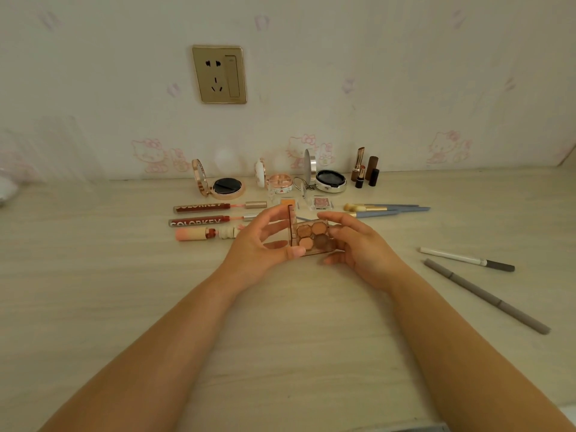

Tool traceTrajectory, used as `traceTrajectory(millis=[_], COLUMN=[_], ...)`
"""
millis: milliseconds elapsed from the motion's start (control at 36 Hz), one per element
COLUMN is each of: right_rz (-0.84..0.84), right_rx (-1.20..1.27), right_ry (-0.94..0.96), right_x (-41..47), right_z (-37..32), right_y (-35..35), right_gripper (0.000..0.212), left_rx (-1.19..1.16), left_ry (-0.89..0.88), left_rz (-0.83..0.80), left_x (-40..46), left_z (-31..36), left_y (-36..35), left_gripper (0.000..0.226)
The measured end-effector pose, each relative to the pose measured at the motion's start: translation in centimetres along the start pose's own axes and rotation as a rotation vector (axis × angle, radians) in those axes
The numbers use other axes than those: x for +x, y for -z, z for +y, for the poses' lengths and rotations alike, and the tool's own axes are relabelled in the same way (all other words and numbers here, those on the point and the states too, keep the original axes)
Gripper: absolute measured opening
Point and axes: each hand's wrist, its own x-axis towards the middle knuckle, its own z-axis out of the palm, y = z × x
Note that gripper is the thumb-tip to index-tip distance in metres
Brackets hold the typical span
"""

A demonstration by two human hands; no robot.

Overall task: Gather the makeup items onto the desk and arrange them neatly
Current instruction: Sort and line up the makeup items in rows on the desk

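Two hands [258,244] hold hexagon-panned palette [313,236]

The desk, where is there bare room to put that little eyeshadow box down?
Bare desk spreads left of the left hand, below the lip glosses, and near, beside both arms. Crowded: the back row of compacts, brushes, and the two pencils on the right.

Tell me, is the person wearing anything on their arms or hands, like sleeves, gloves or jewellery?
Nothing shows. Both forearms are bare up to the frame edge, no sleeves in view. The left hand and right hand have no gloves, rings, watch or bracelets. The nails look short and unpainted.
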Motion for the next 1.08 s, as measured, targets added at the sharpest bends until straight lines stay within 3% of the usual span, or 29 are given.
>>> traceTrajectory(millis=[56, 306, 500, 639, 778, 917, 1083], right_rz=[-0.038, -0.124, -0.162, -0.044, 0.062, 0.118, 0.121], right_rx=[-0.086, -0.491, -0.648, -0.737, -0.771, -0.817, -0.848], right_ry=[-0.004, 0.015, 0.022, 0.102, 0.147, 0.132, 0.072], right_x=[-0.1, 0.1, 2.0, 4.0, 6.5, 8.3, 9.9], right_z=[-0.1, -2.1, -6.0, -8.0, -7.3, -5.7, -3.6], right_y=[0.4, 2.9, 6.2, 9.1, 11.9, 14.3, 15.8], right_gripper=[0.025, 0.057, 0.051, 0.051, 0.057, 0.059, 0.062], left_rx=[-0.007, -0.039, -0.006, 0.146, 0.517, 0.779, 0.855], left_ry=[0.016, 0.027, 0.000, -0.025, -0.141, -0.187, -0.128], left_rz=[0.000, -0.040, -0.089, -0.146, -0.164, -0.130, -0.114], left_x=[0.0, 0.9, 5.2, 10.1, 13.9, 16.4, 17.6], left_z=[-0.2, 0.6, 2.8, 4.9, 5.5, 4.1, 2.0], left_y=[0.1, -0.5, -1.7, -3.3, -5.4, -7.2, -8.7], left_gripper=[0.068, 0.064, 0.060, 0.062, 0.073, 0.071, 0.070])
